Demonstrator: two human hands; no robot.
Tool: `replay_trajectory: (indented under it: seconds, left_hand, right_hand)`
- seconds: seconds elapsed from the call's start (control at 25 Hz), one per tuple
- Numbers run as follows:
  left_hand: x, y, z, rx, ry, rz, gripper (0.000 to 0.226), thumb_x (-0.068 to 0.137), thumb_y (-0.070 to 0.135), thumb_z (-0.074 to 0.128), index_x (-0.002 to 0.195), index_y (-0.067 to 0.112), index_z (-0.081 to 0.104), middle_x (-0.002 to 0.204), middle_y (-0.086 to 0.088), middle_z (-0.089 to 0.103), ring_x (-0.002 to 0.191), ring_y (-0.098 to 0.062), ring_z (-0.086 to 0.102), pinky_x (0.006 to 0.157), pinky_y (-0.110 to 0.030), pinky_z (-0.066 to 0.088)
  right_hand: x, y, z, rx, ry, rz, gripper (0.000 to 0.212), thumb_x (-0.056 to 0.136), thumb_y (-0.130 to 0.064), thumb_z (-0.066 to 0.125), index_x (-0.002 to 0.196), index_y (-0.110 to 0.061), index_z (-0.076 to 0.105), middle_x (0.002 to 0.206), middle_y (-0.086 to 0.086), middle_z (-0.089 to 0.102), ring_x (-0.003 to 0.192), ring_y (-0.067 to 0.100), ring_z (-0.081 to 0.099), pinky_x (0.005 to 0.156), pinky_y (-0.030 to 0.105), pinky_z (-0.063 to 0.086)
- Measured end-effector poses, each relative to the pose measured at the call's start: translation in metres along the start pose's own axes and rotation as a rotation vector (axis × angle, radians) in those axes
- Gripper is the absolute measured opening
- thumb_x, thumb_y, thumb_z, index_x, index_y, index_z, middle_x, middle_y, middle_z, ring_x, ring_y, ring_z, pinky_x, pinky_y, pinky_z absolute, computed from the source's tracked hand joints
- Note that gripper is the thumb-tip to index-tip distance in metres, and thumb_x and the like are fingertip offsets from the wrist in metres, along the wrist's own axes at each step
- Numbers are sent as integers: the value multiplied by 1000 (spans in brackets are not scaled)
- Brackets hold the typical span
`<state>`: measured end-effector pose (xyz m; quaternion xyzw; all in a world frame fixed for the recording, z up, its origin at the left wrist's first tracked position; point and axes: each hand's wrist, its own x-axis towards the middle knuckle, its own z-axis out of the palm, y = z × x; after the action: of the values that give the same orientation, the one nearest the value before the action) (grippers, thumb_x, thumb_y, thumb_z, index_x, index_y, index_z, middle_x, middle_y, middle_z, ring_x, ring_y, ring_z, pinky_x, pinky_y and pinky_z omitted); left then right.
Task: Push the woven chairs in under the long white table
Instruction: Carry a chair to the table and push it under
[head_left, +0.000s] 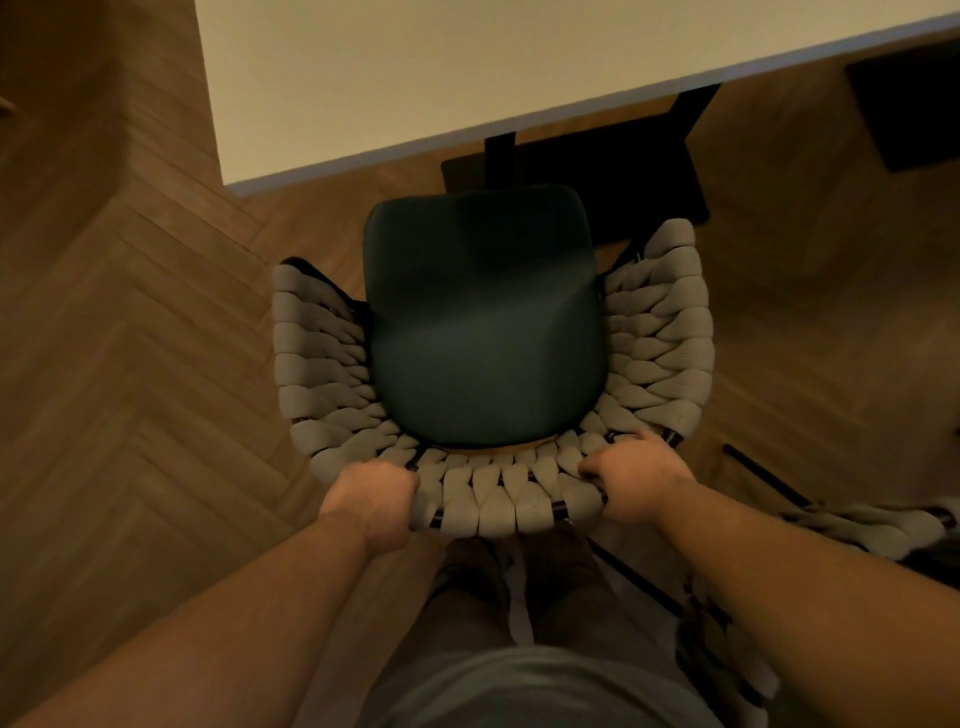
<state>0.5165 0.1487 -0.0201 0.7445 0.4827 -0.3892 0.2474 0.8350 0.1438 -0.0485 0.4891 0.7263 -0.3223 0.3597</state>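
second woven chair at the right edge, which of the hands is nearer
Right. The right hand grips the backrest just left of that second chair; the left hand grips the backrest's opposite end, farther away.

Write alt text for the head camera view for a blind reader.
From above, a left hand and right hand grip the back of a woven chair. Its dark green seat cushion sits just short of the white table; a second woven chair shows at lower right.

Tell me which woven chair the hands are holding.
The middle chair with the dark green cushion, facing the white table: left hand and right hand both grip its woven back rim. The other woven chair, partly in view at right, is untouched.
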Motion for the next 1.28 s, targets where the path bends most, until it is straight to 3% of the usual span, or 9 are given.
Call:
replay_trajectory:
  seconds: [0.08,0.16,0.28,0.4,0.52,0.64,0.84,1.0,1.28]
  left_hand:
    - [7,15,6,-41,-50,1,44,91,42,65,132,29,56,127,0,64,116,-22,60,104,-41,47]
    - [17,40,9,-158,-111,10,72,89,54,66,153,31,42,144,1,59,130,-23,56,114,-42,42]
    - [30,94,1,-384,-132,46,90,88,62,67,164,37,25,156,3,51,138,-22,52,113,-40,44]
    - [42,142,-8,-458,-77,77,85,89,57,71,161,39,30,150,6,55,133,-21,56,109,-39,48]
    - [55,160,-13,-445,-77,73,79,89,45,75,157,39,36,144,6,59,129,-22,59,107,-41,51]
    - [64,160,-12,-447,-93,82,73,91,29,70,156,38,37,144,3,60,128,-24,60,107,-41,51]
    - [61,151,-9,-473,-47,129,78,94,25,62,162,42,28,147,4,58,132,-22,57,110,-38,49]
    - [52,131,-12,-556,-10,111,77,90,27,64,156,52,31,141,12,63,127,-16,61,108,-39,52]
    - [71,126,-57,-731,189,196,62,93,30,65,150,45,46,136,15,66,123,-13,63,104,-33,52]
  right_hand:
    - [-3,18,-11,47,-49,-26,66,83,-58,65,146,-42,53,135,-12,65,135,17,53,127,57,5]
    - [-7,37,-20,134,34,-46,70,84,-67,62,148,-41,52,142,-13,62,141,15,48,128,59,1]
    - [-5,76,-33,249,422,53,57,96,-59,56,148,-35,53,161,-5,45,152,17,34,127,57,13]
    - [7,120,-48,505,687,262,74,97,-45,67,160,-21,37,170,6,29,157,28,24,127,51,25]
    - [25,152,-65,961,604,390,97,93,-37,77,167,-17,17,168,10,31,152,33,35,123,45,33]
    - [39,157,-64,1236,482,420,97,90,-26,81,165,-23,20,148,13,54,133,36,55,112,46,47]
    - [55,149,-60,1245,500,577,63,87,-14,78,143,-17,48,129,14,63,112,35,62,98,45,55]
    - [47,130,-92,1240,604,564,43,88,-14,75,128,-17,58,111,7,66,101,29,63,85,38,53]
    - [52,134,-176,1169,729,521,44,95,-21,71,137,-21,58,118,5,63,104,26,59,93,41,53]
